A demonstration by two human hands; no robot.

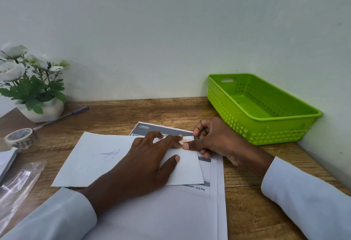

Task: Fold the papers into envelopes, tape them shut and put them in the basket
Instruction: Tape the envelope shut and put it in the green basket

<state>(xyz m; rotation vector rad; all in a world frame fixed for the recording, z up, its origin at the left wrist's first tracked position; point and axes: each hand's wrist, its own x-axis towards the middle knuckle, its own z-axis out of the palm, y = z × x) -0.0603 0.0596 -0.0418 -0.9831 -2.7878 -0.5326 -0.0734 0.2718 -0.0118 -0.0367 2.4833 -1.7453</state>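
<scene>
Head-cam view of a wooden desk [133, 114]: a white paper [91, 163] w/ a blue scribble lies across printed sheets [209, 192] at centre. L hand [146, 161] is spread flat on it, fingers wide; R hand [214, 141] pinches the paper's far right corner, thumb meeting the L fingertips. Green basket [266, 131] sits just beyond the R hand, roll of tape [20, 138] far left by a pen [62, 116] & potted white flowers [28, 80].

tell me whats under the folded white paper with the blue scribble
Printed sheets lie under the folded paper's right part; its left part rests on the wooden desk. The left hand presses it, so anything beneath stays hidden.
</scene>
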